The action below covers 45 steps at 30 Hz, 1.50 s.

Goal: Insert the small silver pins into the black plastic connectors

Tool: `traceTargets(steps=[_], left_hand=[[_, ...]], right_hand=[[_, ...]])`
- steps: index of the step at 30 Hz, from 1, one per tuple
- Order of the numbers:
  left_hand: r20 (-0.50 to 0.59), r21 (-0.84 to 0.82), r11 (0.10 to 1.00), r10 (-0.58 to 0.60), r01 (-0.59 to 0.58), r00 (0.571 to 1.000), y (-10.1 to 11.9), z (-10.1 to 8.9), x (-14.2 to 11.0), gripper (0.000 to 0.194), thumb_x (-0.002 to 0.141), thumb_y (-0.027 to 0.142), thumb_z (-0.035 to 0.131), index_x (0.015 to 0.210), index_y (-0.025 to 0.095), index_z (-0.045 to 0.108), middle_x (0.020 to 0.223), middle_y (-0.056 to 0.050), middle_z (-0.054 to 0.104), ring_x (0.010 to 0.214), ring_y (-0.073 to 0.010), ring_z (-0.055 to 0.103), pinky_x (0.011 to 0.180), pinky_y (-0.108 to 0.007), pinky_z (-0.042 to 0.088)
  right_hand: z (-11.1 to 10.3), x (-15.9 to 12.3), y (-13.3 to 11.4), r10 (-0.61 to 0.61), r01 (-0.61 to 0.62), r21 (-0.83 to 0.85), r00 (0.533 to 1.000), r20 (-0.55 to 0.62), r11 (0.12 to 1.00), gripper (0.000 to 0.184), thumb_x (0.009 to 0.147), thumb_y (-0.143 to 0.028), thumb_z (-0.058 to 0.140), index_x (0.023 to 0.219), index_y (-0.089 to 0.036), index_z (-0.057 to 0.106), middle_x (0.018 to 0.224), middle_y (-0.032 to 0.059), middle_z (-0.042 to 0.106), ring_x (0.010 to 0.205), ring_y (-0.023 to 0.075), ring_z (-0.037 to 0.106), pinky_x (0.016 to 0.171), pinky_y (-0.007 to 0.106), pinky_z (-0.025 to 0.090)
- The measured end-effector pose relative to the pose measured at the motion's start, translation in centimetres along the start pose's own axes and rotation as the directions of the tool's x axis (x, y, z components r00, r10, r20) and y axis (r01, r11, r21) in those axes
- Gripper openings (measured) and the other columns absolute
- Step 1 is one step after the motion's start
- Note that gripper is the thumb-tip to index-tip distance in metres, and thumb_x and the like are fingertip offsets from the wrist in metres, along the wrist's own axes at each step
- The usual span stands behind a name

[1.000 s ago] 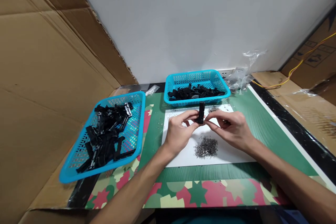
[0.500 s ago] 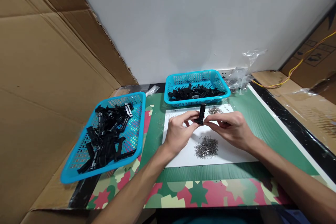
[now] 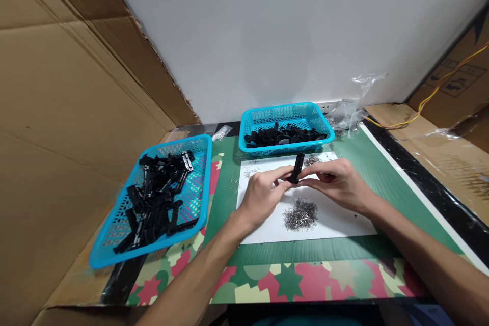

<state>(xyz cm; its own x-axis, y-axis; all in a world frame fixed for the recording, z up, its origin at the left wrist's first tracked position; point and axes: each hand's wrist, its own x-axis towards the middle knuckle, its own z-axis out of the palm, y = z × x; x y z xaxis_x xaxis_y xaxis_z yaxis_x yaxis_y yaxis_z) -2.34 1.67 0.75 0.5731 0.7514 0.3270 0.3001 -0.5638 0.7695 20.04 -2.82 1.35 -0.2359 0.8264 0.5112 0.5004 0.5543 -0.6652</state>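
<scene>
Between my two hands a black plastic part (image 3: 298,167) is held up, its long end tilted slightly right. My left hand (image 3: 263,193) is closed, thumb and fingers pinching the part's lower end. From the other side, my right hand (image 3: 336,183) pinches at the same lower end; its fingertips touch the part, and anything small between them is too tiny to make out. Below the hands, a pile of small metal springs or clips (image 3: 301,215) lies on a white sheet (image 3: 340,224). A smaller metal pile (image 3: 312,161) sits behind the part.
At left stands a blue basket (image 3: 208,188) of long black parts. Another blue basket (image 3: 286,150) at the back holds smaller black pieces. Clear plastic bags (image 3: 346,109) lie back right. Cardboard (image 3: 76,112) walls the left side; a yellow cable (image 3: 424,104) runs at right.
The black part has shifted slightly right and tilted more to the right. My right fingers have closed up against its lower end. The baskets and metal piles look the same.
</scene>
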Motion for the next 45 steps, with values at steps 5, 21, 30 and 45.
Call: traceTargets(steps=[5, 21, 30, 45], left_hand=[[0.084, -0.035, 0.999, -0.037, 0.040, 0.996, 0.1, -0.1, -0.1, 0.034, 0.101, 0.020, 0.064, 0.132, 0.027, 0.075, 0.119, -0.004, 0.080, 0.098, -0.0203, 0.077, 0.083, -0.031, 0.062], [-0.038, 0.262, 0.955, 0.157, -0.142, 0.987, -0.4, 0.4, -0.1, 0.018, 0.094, 0.028, 0.079, 0.110, 0.020, 0.079, 0.105, -0.006, 0.082, 0.097, -0.0230, 0.076, 0.084, -0.037, 0.060], [0.064, 0.321, 0.934, 0.144, -0.157, 0.988, -0.2, 1.1, -0.6, 0.013, 0.093, 0.024, 0.078, 0.105, 0.020, 0.082, 0.093, -0.004, 0.081, 0.084, -0.0207, 0.075, 0.073, -0.032, 0.056], [0.137, 0.357, 0.920, 0.121, -0.163, 0.983, -0.4, 1.5, -0.6, 0.013, 0.097, 0.024, 0.073, 0.105, 0.022, 0.082, 0.094, -0.005, 0.081, 0.089, -0.0215, 0.073, 0.076, -0.033, 0.054]], right_hand=[[-0.5, 0.0, 0.3, 0.017, -0.018, -0.038, 1.000, -0.024, 0.999, 0.014, 0.097, -0.031, 0.072, 0.095, -0.022, 0.082, 0.057, -0.0077, 0.032, 0.052, 0.0110, 0.024, 0.049, 0.029, 0.022], [-1.0, 0.4, 0.7, 0.068, -0.062, -0.121, 0.997, 0.043, 0.991, 0.026, 0.108, -0.030, 0.052, 0.107, -0.020, 0.076, 0.091, 0.0064, 0.071, 0.072, 0.0162, 0.061, 0.066, 0.029, 0.049], [-0.8, 0.0, 1.8, -0.079, 0.070, -0.364, 0.997, -0.007, 0.929, 0.033, 0.109, -0.024, 0.045, 0.113, -0.023, 0.078, 0.107, 0.0130, 0.071, 0.095, 0.0249, 0.067, 0.082, 0.041, 0.056], [1.3, 0.1, -0.2, 0.354, -0.326, 0.221, 0.930, -0.099, 0.919, 0.023, 0.092, -0.037, 0.073, 0.078, -0.018, 0.074, 0.070, 0.0041, 0.074, 0.062, 0.0172, 0.070, 0.059, 0.029, 0.056]])
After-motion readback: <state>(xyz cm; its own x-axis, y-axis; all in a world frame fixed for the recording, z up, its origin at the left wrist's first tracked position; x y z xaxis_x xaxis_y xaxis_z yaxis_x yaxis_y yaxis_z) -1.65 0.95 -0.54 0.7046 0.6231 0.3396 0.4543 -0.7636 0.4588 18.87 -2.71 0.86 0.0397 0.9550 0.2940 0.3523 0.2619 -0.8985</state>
